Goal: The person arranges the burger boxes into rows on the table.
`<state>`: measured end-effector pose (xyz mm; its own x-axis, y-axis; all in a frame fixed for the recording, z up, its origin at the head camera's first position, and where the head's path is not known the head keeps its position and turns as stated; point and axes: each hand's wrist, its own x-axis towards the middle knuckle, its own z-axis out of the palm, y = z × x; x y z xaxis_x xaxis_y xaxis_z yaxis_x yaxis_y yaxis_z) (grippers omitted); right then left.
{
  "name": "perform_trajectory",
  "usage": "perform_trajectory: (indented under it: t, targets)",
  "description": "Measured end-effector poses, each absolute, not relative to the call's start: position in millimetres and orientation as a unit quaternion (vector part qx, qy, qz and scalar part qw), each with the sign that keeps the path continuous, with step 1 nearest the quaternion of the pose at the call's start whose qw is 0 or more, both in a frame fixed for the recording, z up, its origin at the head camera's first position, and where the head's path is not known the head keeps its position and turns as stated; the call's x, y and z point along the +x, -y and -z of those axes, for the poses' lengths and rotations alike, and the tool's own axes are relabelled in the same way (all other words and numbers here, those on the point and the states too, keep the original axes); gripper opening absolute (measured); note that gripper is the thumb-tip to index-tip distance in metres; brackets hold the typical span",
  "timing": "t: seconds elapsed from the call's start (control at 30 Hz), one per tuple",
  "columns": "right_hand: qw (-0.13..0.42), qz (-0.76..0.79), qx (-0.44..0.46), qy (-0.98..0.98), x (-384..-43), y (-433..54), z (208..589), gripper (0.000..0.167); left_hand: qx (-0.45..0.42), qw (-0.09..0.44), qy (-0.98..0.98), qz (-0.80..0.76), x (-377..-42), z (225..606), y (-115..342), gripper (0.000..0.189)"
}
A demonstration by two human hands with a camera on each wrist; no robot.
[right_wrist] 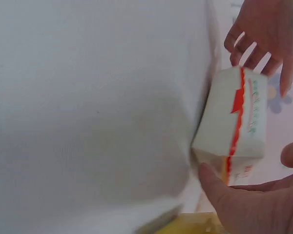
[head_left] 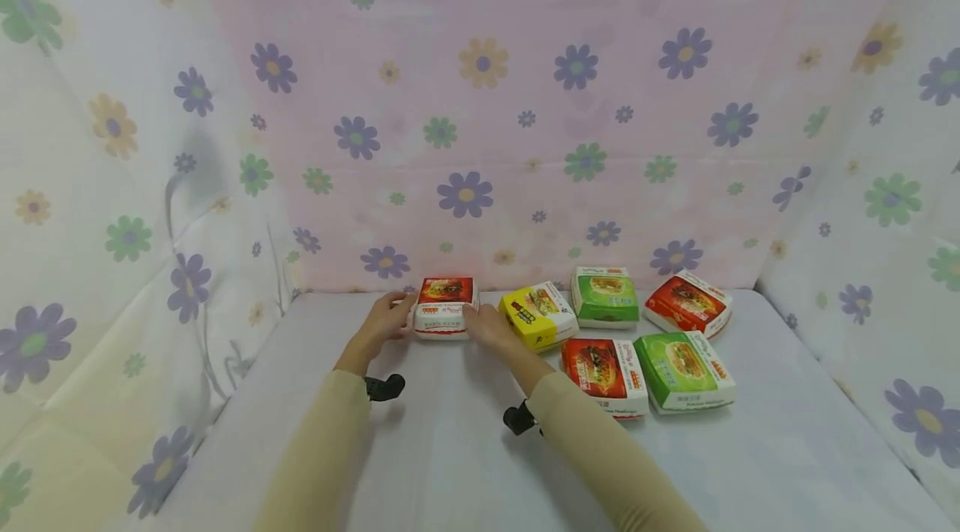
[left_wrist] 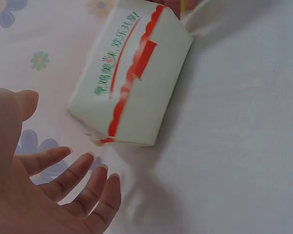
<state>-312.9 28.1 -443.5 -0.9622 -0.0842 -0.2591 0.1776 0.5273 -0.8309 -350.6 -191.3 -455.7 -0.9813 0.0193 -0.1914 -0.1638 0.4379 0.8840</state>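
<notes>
A red and white burger box (head_left: 445,313) stands at the back left of the table, against the backdrop, between my two hands. To its left is my left hand (head_left: 384,320); in the left wrist view its fingers (left_wrist: 80,178) are spread, with a gap to the white side of the box (left_wrist: 136,83). On the other side, my right hand (head_left: 491,328) reaches the box's right end. The right wrist view has its fingertips (right_wrist: 207,170) right at the lower corner of that end, with the fingers extended and the thumb held apart.
Right of the hands lie several more burger boxes: a yellow one (head_left: 538,315) close by the right hand, green ones (head_left: 605,297) and red ones (head_left: 604,377). A flowered cloth (head_left: 480,123) hangs behind and along both sides of the white-covered table (head_left: 435,449).
</notes>
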Motion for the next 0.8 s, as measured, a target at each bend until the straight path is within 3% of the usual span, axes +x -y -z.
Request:
perform_trajectory:
  t: [0.13, 0.4, 0.6, 0.8]
  targets:
    - [0.156, 0.459, -0.007, -0.875, -296, -30, 433, 0.069, -0.031, 0.069, -0.859, -0.507, -343, 447, 198, 0.068]
    - [0.136, 0.438, -0.076, -0.886, -269, -46, 415, 0.06, 0.018, 0.04, -0.866, -0.499, -328, 437, 195, 0.063]
    - [0.136, 0.431, -0.112, -0.885, -250, -62, 406, 0.065, 0.064, 0.012, -0.871, -0.487, -312, 436, 186, 0.055]
    - [0.131, 0.433, -0.119, -0.884, -236, -87, 395, 0.06, 0.092, 0.014, -0.866, -0.492, -295, 432, 170, 0.051]
